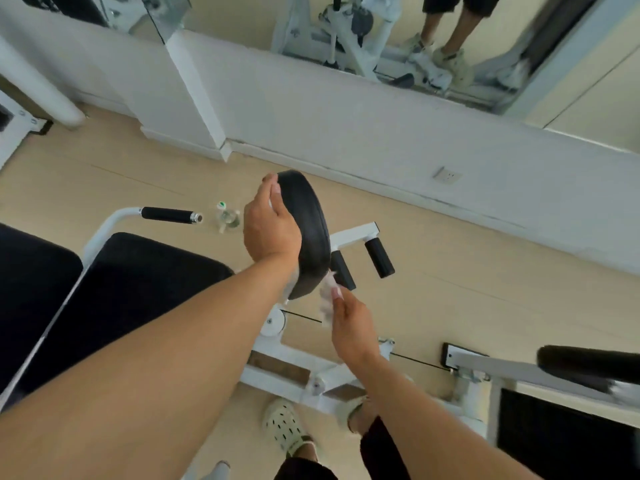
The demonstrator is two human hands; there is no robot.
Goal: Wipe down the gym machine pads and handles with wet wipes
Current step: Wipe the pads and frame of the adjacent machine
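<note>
A black oval pad (pixel 306 233) of the white gym machine stands on edge in the middle of the view. My left hand (pixel 270 226) holds its left side, thumb on the upper rim, fingers hidden behind the pad. A white wet wipe (pixel 326 303) is pinched in my right hand (pixel 349 327), held against the pad's lower edge. Two short black handles (pixel 379 258) stick out of a white bracket just right of the pad. Another black handle (pixel 166 214) on a white tube lies to the left.
A black seat cushion (pixel 114 289) fills the lower left. A clear bottle (pixel 227 218) lies on the beige floor. The white machine frame (pixel 291 365) and a cable run below my hands. A wall mirror (pixel 381 36) and socket (pixel 447 175) are behind.
</note>
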